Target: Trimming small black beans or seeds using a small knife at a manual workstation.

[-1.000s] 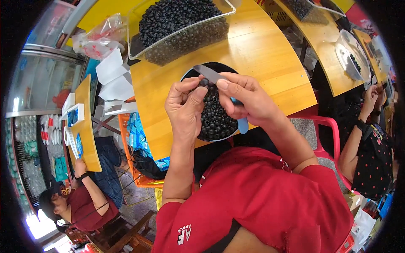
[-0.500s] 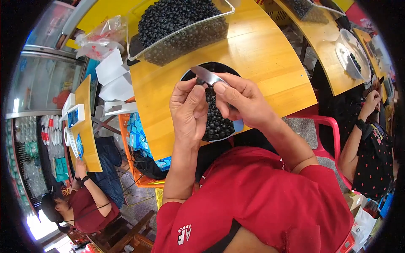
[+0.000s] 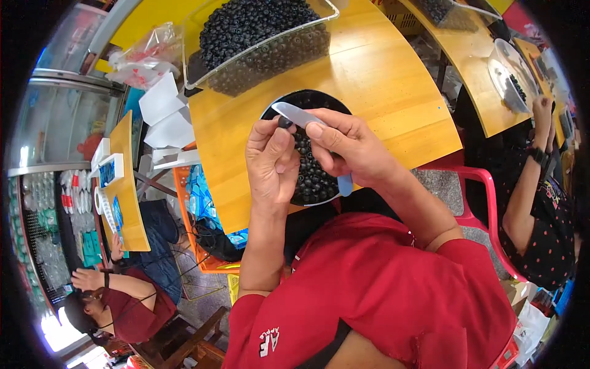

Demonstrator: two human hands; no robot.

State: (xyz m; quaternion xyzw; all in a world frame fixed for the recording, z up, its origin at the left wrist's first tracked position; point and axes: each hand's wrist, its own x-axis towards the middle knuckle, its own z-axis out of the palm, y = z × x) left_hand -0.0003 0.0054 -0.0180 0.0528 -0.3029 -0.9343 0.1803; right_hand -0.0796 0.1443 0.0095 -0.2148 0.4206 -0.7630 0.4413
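Between the thumb and fingers of my left hand (image 3: 270, 157) is a small round black piece (image 3: 284, 122), pinched near the fingertips. My right hand (image 3: 350, 144) grips a knife (image 3: 298, 115); its blue handle end (image 3: 345, 184) sticks out below the palm. The blade lies beside the black piece, its tip just above it; contact is hard to tell. Under both hands a dark round bowl (image 3: 319, 98) holds many similar black pieces (image 3: 314, 184), partly hidden by my hands.
A clear plastic bin (image 3: 258, 46) heaped with black pieces stands on the wooden table (image 3: 381, 80). An orange crate (image 3: 184, 184) is at the left, a pink chair (image 3: 485, 197) at the right. Two other people (image 3: 132, 301) sit left and right; a clear bowl (image 3: 509, 86) is by the right one.
The knife blade has turned, its flat side more visible, and the black piece shows more clearly. The person at left has raised a hand; the one at right has moved an arm upward.
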